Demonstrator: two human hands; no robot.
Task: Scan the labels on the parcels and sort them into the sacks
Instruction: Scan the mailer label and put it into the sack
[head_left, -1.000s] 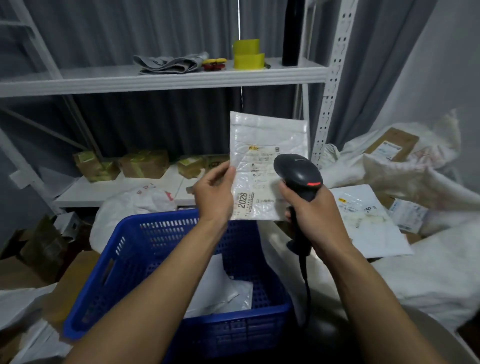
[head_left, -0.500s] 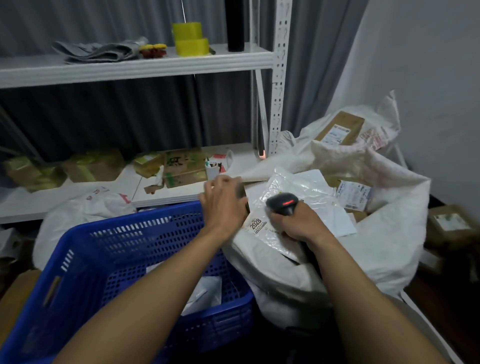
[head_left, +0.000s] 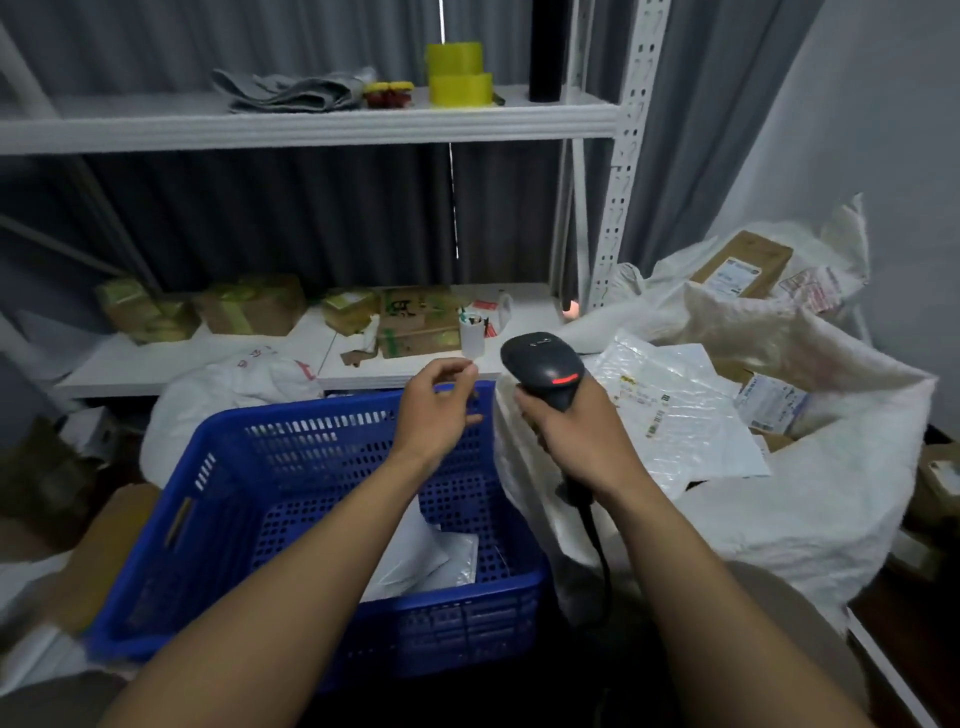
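The left hand (head_left: 436, 415) hangs loose, empty; right hand (head_left: 576, 441) grips the scanner (head_left: 543, 366). At six o'clock, parcels (head_left: 431, 561) look light, floppy: pinch an edge.

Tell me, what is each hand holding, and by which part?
The right hand grips the black scanner by its handle, below the head. The left hand holds nothing, hovering over the blue basket.

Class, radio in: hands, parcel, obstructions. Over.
Left hand empty above blue basket. Right hand grips scanner. Plastic parcel lies in white sack. Nothing blocking.
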